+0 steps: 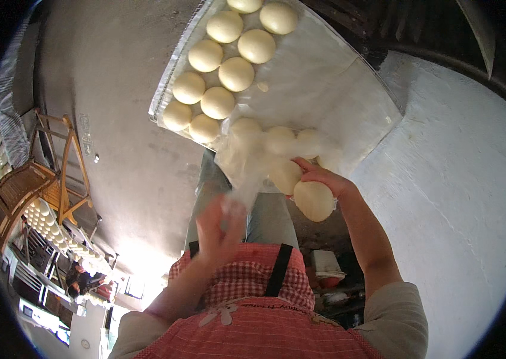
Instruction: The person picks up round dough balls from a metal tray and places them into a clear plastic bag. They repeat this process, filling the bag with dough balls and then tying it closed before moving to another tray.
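My right hand (pixel 324 177) grips pale round buns. One bun (pixel 313 201) sits clear in front of the palm, and another (pixel 284 175) lies against the fingers, partly behind a clear plastic bag (pixel 242 164). Blurred by motion, my left hand (pixel 221 229) pinches the gathered lower end of the bag. Through the hazy plastic, several more buns (pixel 280 138) show at the tray's near edge; whether they are inside the bag I cannot tell. Two rows of smooth buns (pixel 218 103) stand along the left side of the lined wire tray (pixel 324 76).
A pale wall (pixel 450 179) runs close along the right. At the left are a wooden chair (pixel 33 179), a rack of many buns (pixel 44 222) and a person (pixel 78 280) farther off. A white container (pixel 326 264) stands low beside my right leg.
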`<move>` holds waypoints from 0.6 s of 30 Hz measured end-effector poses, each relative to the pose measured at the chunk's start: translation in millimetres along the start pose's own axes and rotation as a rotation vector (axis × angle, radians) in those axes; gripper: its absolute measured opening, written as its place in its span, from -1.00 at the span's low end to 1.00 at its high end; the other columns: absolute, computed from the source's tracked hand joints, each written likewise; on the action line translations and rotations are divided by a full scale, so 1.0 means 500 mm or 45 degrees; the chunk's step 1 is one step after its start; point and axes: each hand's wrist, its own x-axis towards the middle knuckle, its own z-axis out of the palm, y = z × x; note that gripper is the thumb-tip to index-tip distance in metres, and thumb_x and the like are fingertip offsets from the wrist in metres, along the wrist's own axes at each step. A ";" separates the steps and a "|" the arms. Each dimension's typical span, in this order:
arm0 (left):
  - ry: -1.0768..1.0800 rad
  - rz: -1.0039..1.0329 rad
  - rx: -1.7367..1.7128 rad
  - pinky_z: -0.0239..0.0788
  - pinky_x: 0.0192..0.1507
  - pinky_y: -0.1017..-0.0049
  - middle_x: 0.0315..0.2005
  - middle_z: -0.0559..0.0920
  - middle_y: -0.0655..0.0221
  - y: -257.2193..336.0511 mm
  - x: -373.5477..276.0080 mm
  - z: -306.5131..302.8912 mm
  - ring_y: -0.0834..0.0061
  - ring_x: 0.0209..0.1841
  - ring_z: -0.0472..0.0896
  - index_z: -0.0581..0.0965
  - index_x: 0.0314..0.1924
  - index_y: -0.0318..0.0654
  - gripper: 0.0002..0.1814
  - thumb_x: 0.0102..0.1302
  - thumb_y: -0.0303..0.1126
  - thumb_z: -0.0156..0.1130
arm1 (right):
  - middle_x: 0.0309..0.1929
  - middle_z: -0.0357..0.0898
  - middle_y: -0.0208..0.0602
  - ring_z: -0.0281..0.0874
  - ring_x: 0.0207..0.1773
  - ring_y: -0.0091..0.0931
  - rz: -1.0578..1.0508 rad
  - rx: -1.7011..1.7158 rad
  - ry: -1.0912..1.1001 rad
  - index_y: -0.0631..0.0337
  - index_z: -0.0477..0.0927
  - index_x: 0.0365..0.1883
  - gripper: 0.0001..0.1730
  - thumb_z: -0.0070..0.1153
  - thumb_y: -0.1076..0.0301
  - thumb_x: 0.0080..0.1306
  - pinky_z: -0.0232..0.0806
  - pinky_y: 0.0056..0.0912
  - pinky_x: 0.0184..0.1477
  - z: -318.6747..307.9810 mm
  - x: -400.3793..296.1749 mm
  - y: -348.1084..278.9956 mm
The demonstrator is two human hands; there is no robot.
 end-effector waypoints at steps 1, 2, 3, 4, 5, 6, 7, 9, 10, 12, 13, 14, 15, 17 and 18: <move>-0.113 0.094 -0.082 0.33 -0.46 0.48 -0.48 0.56 0.23 0.002 -0.046 -0.007 0.46 -0.47 0.54 0.50 -0.41 -0.32 -0.93 0.20 -0.48 0.13 | 0.32 0.13 -0.18 0.28 0.24 -0.36 0.068 -0.067 0.005 0.09 -0.02 0.42 -0.22 0.00 0.35 0.26 0.27 -0.37 0.17 0.005 0.010 -0.009; -0.234 0.190 -0.165 0.33 -0.46 0.49 -0.48 0.56 0.24 0.008 -0.086 -0.013 0.44 -0.48 0.54 0.50 -0.42 -0.31 -0.94 0.20 -0.49 0.13 | 0.30 0.15 -0.20 0.29 0.22 -0.36 -0.022 -0.313 -0.030 0.12 -0.01 0.41 -0.18 0.06 0.33 0.22 0.28 -0.37 0.15 0.010 0.021 -0.014; -0.479 -0.064 -0.312 0.34 -0.42 0.48 -0.42 0.57 0.23 0.012 -0.130 -0.021 0.43 -0.42 0.54 0.49 -0.41 -0.31 -0.92 0.22 -0.49 0.12 | 0.28 0.17 -0.22 0.30 0.21 -0.36 -0.111 -0.567 -0.068 0.15 0.01 0.40 -0.15 0.11 0.31 0.19 0.29 -0.37 0.13 0.010 0.038 -0.015; -0.719 -0.324 -0.461 0.35 -0.39 0.48 -0.37 0.58 0.22 0.031 -0.150 -0.026 0.42 -0.37 0.55 0.48 -0.41 -0.31 -0.91 0.25 -0.48 0.11 | 0.26 0.19 -0.24 0.31 0.19 -0.36 -0.195 -0.820 -0.110 0.18 0.02 0.40 -0.11 0.16 0.29 0.15 0.29 -0.37 0.12 0.019 0.053 -0.022; -0.912 -0.315 -0.429 0.36 -0.35 0.47 -0.35 0.57 0.23 0.048 -0.150 -0.032 0.43 -0.35 0.53 0.48 -0.33 -0.31 -0.93 0.27 -0.46 0.10 | 0.24 0.21 -0.24 0.32 0.16 -0.38 -0.028 -0.863 -0.062 0.17 0.04 0.39 -0.11 0.18 0.31 0.14 0.27 -0.36 0.12 0.030 0.059 -0.035; -1.110 -0.304 -0.396 0.36 -0.32 0.47 -0.34 0.56 0.24 0.082 -0.133 -0.041 0.43 -0.33 0.52 0.49 -0.26 -0.31 -0.90 0.29 -0.44 0.09 | 0.22 0.24 -0.25 0.33 0.13 -0.39 0.140 -0.902 -0.007 0.15 0.05 0.39 -0.12 0.20 0.32 0.13 0.25 -0.35 0.13 0.055 0.061 -0.057; -1.306 -0.293 -0.362 0.36 -0.29 0.46 -0.32 0.55 0.25 0.100 -0.126 -0.043 0.43 -0.31 0.51 0.49 -0.18 -0.30 -0.86 0.30 -0.42 0.08 | 0.20 0.25 -0.22 0.35 0.09 -0.39 0.066 -1.051 0.061 0.13 0.06 0.39 -0.12 0.20 0.31 0.14 0.25 -0.33 0.11 0.059 0.072 -0.051; -1.114 0.012 -0.486 0.34 -0.26 0.47 -0.32 0.51 0.27 0.085 -0.135 -0.018 0.44 -0.30 0.47 0.41 0.02 -0.30 -0.72 0.33 -0.38 0.07 | 0.17 0.25 -0.12 0.40 0.01 -0.37 -0.330 -1.453 0.232 0.08 0.06 0.39 -0.13 0.20 0.27 0.16 0.29 -0.25 0.04 0.035 0.104 -0.004; -1.003 0.163 -0.543 0.32 -0.25 0.47 -0.32 0.49 0.29 0.078 -0.139 -0.006 0.45 -0.30 0.45 0.37 0.11 -0.30 -0.64 0.35 -0.36 0.06 | 0.16 0.25 -0.06 0.42 -0.04 -0.34 -0.668 -1.696 0.313 0.05 0.05 0.40 -0.14 0.19 0.23 0.18 0.32 -0.21 -0.01 0.041 0.118 0.009; -0.940 0.337 -0.526 0.31 -0.25 0.46 -0.36 0.46 0.30 0.075 -0.127 0.010 0.45 -0.33 0.43 0.28 0.20 -0.30 -0.55 0.36 -0.34 0.06 | 0.16 0.28 -0.11 0.38 0.03 -0.33 -0.586 -1.947 0.794 0.01 0.09 0.38 -0.17 0.20 0.29 0.18 0.32 -0.27 0.03 0.096 0.159 0.040; -0.977 0.314 -0.574 0.31 -0.25 0.46 -0.37 0.45 0.31 0.078 -0.125 0.012 0.45 -0.34 0.43 0.25 0.22 -0.31 -0.53 0.36 -0.33 0.05 | 0.17 0.29 -0.14 0.36 0.07 -0.32 -0.539 -2.060 1.039 -0.01 0.12 0.37 -0.19 0.20 0.32 0.17 0.33 -0.30 0.05 0.131 0.180 0.049; -1.017 0.293 -0.619 0.30 -0.25 0.46 -0.37 0.45 0.31 0.080 -0.124 0.014 0.45 -0.35 0.43 0.23 0.24 -0.32 -0.51 0.37 -0.33 0.05 | 0.21 0.21 -0.04 0.34 0.11 -0.24 -0.520 -1.875 1.085 -0.01 0.10 0.38 -0.14 0.23 0.27 0.14 0.31 -0.22 0.07 0.125 0.209 0.079; -1.128 0.163 -0.718 0.30 -0.25 0.46 -0.37 0.45 0.30 0.082 -0.125 0.012 0.45 -0.36 0.43 0.24 0.23 -0.33 -0.51 0.37 -0.32 0.04 | 0.25 0.14 0.07 0.31 0.15 -0.15 -0.502 -1.687 1.126 -0.01 0.09 0.39 -0.09 0.27 0.21 0.10 0.30 -0.15 0.09 0.098 0.247 0.123; -1.222 0.012 -0.847 0.30 -0.25 0.45 -0.37 0.46 0.30 0.078 -0.121 0.013 0.45 -0.37 0.44 0.24 0.22 -0.34 -0.53 0.38 -0.32 0.03 | 0.32 0.01 0.17 0.21 0.25 -0.04 -0.569 -1.615 1.280 -0.01 0.09 0.39 -0.07 0.26 0.15 0.09 0.24 -0.05 0.16 0.114 0.295 0.144; -1.196 -0.003 -0.891 0.30 -0.25 0.45 -0.37 0.47 0.30 0.072 -0.125 0.015 0.45 -0.38 0.45 0.25 0.21 -0.35 -0.54 0.38 -0.31 0.03 | 0.35 -0.03 0.18 0.13 0.31 0.00 -0.651 -1.742 1.390 -0.01 0.09 0.39 -0.11 0.23 0.14 0.13 0.20 -0.02 0.20 0.150 0.305 0.134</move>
